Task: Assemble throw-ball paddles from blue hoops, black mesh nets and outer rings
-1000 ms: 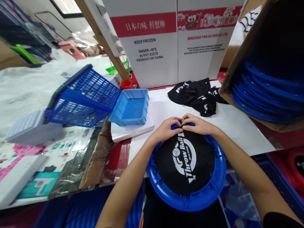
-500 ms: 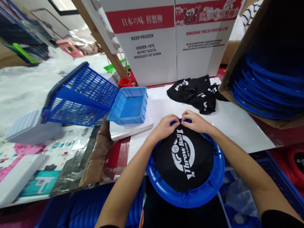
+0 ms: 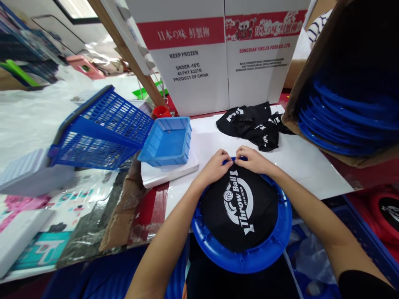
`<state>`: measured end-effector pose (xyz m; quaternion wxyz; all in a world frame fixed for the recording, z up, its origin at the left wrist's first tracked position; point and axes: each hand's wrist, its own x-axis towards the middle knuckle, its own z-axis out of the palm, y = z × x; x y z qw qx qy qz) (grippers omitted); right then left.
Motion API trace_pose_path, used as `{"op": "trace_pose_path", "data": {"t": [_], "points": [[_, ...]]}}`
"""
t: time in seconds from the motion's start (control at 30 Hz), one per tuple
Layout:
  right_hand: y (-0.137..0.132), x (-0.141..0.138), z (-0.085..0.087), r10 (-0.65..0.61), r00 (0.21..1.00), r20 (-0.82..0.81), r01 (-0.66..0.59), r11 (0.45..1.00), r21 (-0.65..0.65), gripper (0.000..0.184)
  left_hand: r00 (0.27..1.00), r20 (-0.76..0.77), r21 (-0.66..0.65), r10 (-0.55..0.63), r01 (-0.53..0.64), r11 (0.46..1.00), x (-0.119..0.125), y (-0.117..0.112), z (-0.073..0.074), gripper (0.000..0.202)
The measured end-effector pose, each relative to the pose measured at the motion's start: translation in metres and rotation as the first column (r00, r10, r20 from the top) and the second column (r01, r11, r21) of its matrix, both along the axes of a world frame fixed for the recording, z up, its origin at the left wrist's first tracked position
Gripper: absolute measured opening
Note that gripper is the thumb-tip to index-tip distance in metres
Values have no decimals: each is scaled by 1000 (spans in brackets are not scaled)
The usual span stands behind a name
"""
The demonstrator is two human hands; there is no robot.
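A blue plastic ring rests between my forearms, its near side over my lap and its far side at the table edge. Black mesh fabric printed "Throw Ball" in white spans the inside of the ring. At the far rim, my left hand pinches the fabric edge with thumb and fingers. Right beside it, my right hand pinches the same edge, its fingertips almost touching the left ones. Exactly how the fabric meets the rim there is hidden by my fingers. Further back lie crumpled black mesh pieces with white print.
A light-blue tray sits left on a white slab, beside a tilted blue basket. White cartons stand at the back. On the right, an open cardboard box holds several blue rings. A red cup-like thing is behind the tray.
The camera view has shifted slightly. Both hands stay pinched at the far rim, with small finger movements; the ring and fabric look much the same.
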<state>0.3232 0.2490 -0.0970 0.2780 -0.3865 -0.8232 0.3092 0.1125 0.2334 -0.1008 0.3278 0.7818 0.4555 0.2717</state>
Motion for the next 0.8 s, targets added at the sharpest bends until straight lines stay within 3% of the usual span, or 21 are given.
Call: {"op": "trace_pose_path", "data": {"t": [0.27,0.43,0.63,0.67,0.8], "points": [[2,-3,-2,-33,998,44,32,999,22,8,999,-36,-18,16,-16,1000,1,6,1,15],[4,4,-1,-69,995,66,63,995,83,12,999,-42,128,-27,32,991,-15,-6,8,11],[6,30,-2,-253,957,141,229,959,164,10,926,-378,263,15,91,960,-32,-20,24,18],[5,34,0,-241,957,158,219,964,149,9,903,-429,267,23,102,958,-32,-22,26,21],[1,38,11,-124,979,160,96,980,173,42,830,-558,230,23,128,965,-25,-26,29,34]]}}
